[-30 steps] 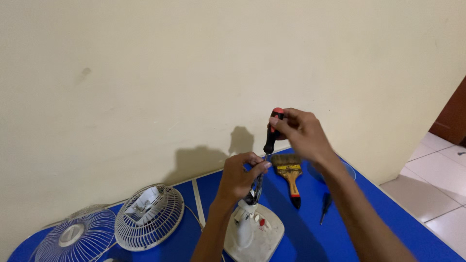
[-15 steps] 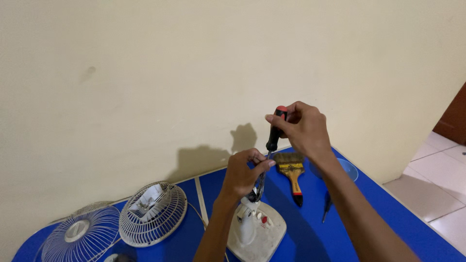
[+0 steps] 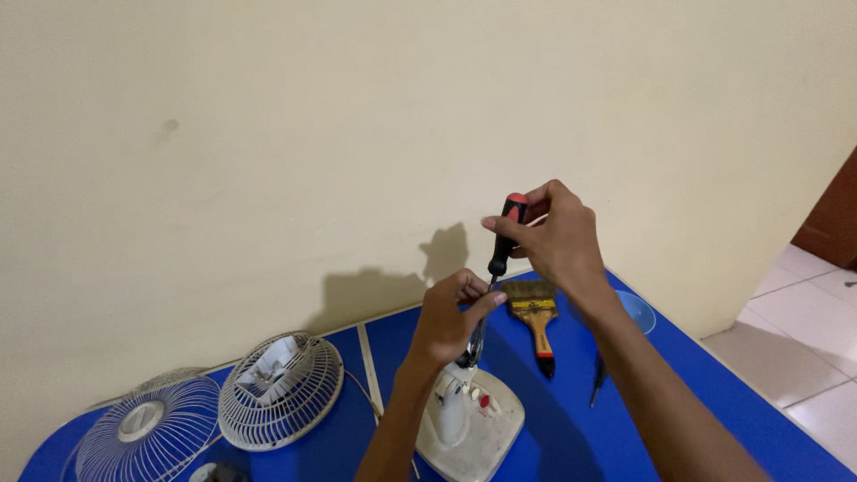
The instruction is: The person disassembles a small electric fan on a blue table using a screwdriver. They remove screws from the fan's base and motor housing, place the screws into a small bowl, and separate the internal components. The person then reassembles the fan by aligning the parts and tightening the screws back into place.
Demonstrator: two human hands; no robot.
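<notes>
Nearest, the white fan base (image 3: 469, 424) stood on the blue table (image 3: 714, 419), its red buttons facing up. Just above the base, the left hand (image 3: 451, 317) was curled around the top of the base's upright stem, thumb laid against the screwdriver (image 3: 502, 245) shaft. Higher above the base, the right hand (image 3: 558, 241) pinched the black and red handle between fingers and thumb, holding the tool upright. Right of the base lay a paintbrush (image 3: 536, 312); left of it lay two white fan grilles (image 3: 281, 388). Beyond the base rose a cream wall (image 3: 357, 134).
</notes>
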